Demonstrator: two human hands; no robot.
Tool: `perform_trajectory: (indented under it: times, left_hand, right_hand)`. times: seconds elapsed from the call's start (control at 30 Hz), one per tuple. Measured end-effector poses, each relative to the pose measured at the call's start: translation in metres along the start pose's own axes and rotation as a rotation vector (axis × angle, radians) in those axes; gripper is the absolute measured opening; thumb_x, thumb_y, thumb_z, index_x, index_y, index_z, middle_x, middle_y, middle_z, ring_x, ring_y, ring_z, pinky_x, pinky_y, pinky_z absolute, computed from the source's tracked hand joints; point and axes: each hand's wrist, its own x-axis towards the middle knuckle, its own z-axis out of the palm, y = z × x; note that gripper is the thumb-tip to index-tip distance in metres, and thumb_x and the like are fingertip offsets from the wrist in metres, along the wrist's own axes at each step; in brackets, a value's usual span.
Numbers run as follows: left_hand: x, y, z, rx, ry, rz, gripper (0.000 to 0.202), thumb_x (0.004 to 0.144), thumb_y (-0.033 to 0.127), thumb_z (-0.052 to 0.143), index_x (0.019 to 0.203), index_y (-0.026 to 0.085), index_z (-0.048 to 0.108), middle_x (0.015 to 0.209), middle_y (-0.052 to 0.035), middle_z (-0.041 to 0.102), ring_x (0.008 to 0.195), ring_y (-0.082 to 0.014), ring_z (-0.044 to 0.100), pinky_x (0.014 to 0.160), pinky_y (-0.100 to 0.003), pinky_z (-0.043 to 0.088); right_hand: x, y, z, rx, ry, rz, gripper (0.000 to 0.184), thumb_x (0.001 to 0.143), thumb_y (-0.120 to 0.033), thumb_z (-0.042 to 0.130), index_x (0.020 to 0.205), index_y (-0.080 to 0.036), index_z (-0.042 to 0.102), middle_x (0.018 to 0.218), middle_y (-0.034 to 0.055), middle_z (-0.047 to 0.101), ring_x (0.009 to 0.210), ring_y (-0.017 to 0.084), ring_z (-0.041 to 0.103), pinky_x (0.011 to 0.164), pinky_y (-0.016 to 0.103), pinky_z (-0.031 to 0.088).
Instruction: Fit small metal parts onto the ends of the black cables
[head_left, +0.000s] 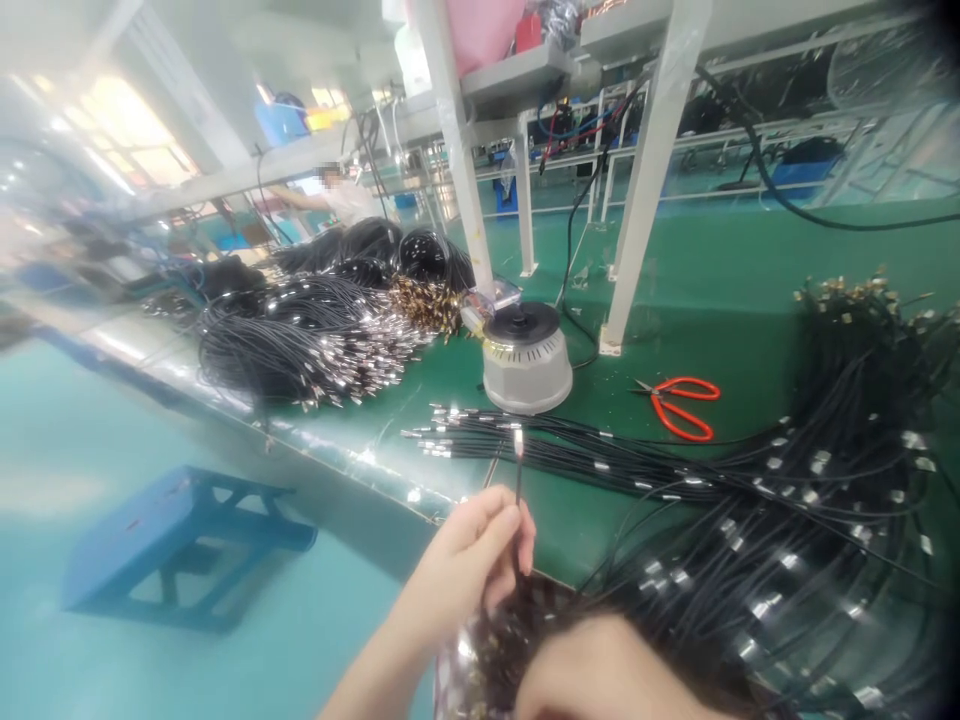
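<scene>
Pinched between the thumb and fingers of my left hand [480, 545] is a thin black cable [518, 480], its end with a pale metallic tip pointing up. My right hand [607, 670] is low at the bottom edge, nearer the camera; its fingers are hidden and blurred. Under both hands lies a dark heap of cable ends [495, 650], partly covered by them. Just beyond the held tip, a bundle of black cables [570, 455] with silver connectors and white tags lies along the green tabletop [720, 260].
A grey round device with a black top [527, 360] stands behind the bundle, near white shelf posts [637, 190]. Orange-handled scissors [679, 405] lie to its right. Cable piles [300, 335] fill the left; more cables [847, 440] spread rightward. A blue stool [187, 550] stands on the floor. A person [349, 200] sits farther back.
</scene>
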Motion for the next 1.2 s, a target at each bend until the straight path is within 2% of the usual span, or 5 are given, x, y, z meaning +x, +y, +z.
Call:
perform_trajectory:
  times: [0.23, 0.47, 0.8, 0.97, 1.2]
  left_hand:
    - [-0.005, -0.006, 0.023, -0.235, -0.057, -0.038, 0.03, 0.084, 0.045, 0.063, 0.086, 0.015, 0.059, 0.064, 0.0022, 0.052, 0.048, -0.0053, 0.029, 0.047, -0.022, 0.02]
    - [-0.006, -0.007, 0.019, -0.333, 0.258, 0.02, 0.038, 0.09, 0.051, 0.051, 0.108, 0.021, 0.066, 0.11, -0.0091, 0.063, 0.093, -0.0219, 0.057, 0.074, -0.03, 0.044]
    - [-0.002, -0.008, 0.016, -0.081, 0.143, 0.113, 0.047, 0.084, 0.057, 0.058, 0.12, 0.026, 0.056, 0.126, -0.0067, 0.057, 0.12, -0.0245, 0.049, 0.099, -0.034, 0.038]
    - [-0.003, -0.024, 0.022, -0.285, -0.083, -0.035, 0.053, 0.082, 0.057, 0.062, 0.115, 0.02, 0.046, 0.064, 0.0032, 0.057, 0.045, -0.0074, 0.046, 0.042, -0.018, 0.03]
    - [0.001, -0.022, 0.028, -0.365, 0.008, -0.1, 0.045, 0.088, 0.052, 0.055, 0.115, 0.018, 0.043, 0.051, 0.0087, 0.045, 0.043, -0.006, 0.026, 0.04, -0.02, 0.015]
  right_hand:
    - [0.032, -0.002, -0.099, 0.795, 0.369, 0.441, 0.022, 0.088, -0.038, 0.06, 0.098, -0.02, 0.057, 0.071, -0.0045, 0.053, 0.056, 0.011, 0.055, 0.052, 0.021, 0.046]
    - [0.032, -0.006, -0.065, 0.827, 0.076, 0.507, 0.02, 0.088, -0.022, 0.056, 0.07, -0.015, 0.061, 0.06, -0.0027, 0.057, 0.048, 0.008, 0.052, 0.05, 0.019, 0.041]
    - [0.036, -0.007, -0.048, 0.624, 0.162, 0.458, 0.019, 0.084, -0.018, 0.059, 0.065, -0.016, 0.061, 0.061, -0.0016, 0.06, 0.058, 0.013, 0.054, 0.055, 0.022, 0.041]
    - [0.032, 0.005, -0.06, 0.398, 0.231, 0.509, 0.017, 0.077, -0.014, 0.065, 0.061, -0.017, 0.059, 0.066, -0.0026, 0.057, 0.063, 0.013, 0.051, 0.058, 0.022, 0.038]
    - [0.041, 0.015, -0.087, 0.569, 0.14, 0.518, 0.014, 0.076, -0.015, 0.064, 0.09, -0.017, 0.068, 0.073, -0.0024, 0.056, 0.061, 0.012, 0.046, 0.055, 0.023, 0.037]
